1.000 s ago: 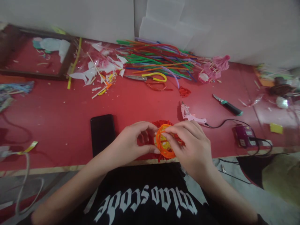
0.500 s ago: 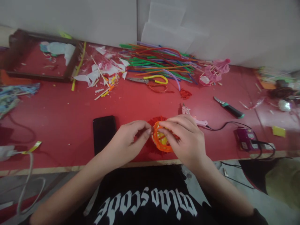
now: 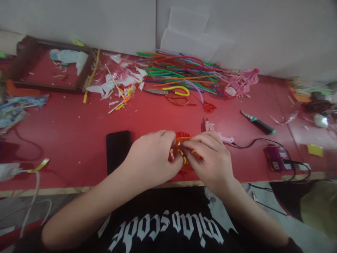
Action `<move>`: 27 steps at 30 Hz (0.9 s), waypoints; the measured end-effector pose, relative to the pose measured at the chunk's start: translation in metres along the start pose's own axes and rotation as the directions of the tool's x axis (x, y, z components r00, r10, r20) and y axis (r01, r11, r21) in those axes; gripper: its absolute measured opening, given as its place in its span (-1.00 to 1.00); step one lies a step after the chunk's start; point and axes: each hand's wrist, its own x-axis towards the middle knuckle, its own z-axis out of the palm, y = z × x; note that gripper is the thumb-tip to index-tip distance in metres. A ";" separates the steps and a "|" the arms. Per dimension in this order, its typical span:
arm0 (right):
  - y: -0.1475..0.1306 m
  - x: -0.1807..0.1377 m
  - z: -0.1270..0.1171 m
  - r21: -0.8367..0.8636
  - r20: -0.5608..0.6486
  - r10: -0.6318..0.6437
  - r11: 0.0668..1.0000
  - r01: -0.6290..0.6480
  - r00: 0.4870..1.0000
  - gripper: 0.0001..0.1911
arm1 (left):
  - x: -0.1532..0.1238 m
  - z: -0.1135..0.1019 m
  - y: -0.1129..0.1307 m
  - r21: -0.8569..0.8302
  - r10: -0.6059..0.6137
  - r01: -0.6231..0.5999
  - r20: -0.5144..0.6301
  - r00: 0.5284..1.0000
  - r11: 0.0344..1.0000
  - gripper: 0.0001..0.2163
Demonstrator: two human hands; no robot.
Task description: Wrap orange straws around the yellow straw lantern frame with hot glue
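My left hand (image 3: 152, 158) and my right hand (image 3: 210, 158) are closed together around a small orange ring-shaped piece (image 3: 184, 140) made of bent strips, with a bit of yellow inside it. It sits over a red fringed disc (image 3: 181, 135) on the red table (image 3: 79, 130), close to the front edge. Both sets of fingers pinch the orange piece and hide most of it. A black phone (image 3: 118, 149) lies face down just left of my left hand.
A pink glue gun (image 3: 218, 135) with a black cord lies behind my right hand. Scissors with yellow handles (image 3: 173, 92), a heap of coloured strips (image 3: 179, 70), paper scraps (image 3: 116, 84), a craft knife (image 3: 259, 123) and a purple power adapter (image 3: 276, 158) lie farther off. A dark wooden frame (image 3: 50, 65) stands at back left.
My hands have drawn together over the orange piece, which was clearly visible before and is now mostly covered. The view has tilted slightly.
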 end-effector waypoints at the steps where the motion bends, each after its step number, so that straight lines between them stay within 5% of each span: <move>1: 0.000 0.000 0.000 0.009 0.001 0.001 1.000 -0.001 1.000 -0.88 | 0.000 0.001 0.002 0.032 -0.008 0.008 -0.006 1.000 0.999 -0.91; 11: 0.001 0.003 -0.004 0.058 0.041 0.010 0.998 -0.012 0.999 -0.82 | 0.003 0.003 0.014 0.188 -0.064 0.069 -0.029 0.998 0.980 -0.93; 27: -0.002 -0.003 -0.004 0.100 0.019 0.032 0.994 -0.034 0.999 -0.85 | 0.000 0.005 0.009 0.099 -0.041 0.044 -0.038 0.998 0.994 -0.93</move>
